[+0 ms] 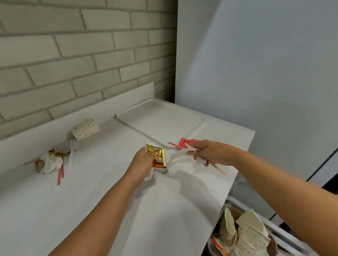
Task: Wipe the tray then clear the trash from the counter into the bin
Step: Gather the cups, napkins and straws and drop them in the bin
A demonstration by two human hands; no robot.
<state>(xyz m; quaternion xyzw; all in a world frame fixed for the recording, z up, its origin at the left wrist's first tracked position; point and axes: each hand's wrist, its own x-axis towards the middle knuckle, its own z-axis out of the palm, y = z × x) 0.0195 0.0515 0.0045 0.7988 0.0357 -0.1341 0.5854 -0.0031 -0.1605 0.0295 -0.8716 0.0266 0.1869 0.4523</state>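
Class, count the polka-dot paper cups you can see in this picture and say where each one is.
At least 3: one polka-dot cup on its side on the counter by the wall, and two or more crushed cups in the bin; others may be buried.

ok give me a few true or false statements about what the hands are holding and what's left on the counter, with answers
1. The left hand holds a gold sauce packet. True.
2. The tray is piled with trash. False: it shows nothing on it.
3. The dotted paper cup stands upright. False: it lies on its side by the wall.
4. The right hand grips a wooden stick. True.
5. The bin is empty. False: it already holds cups and wrappers.
6. A white plastic fork lies beside crumpled napkins. True.
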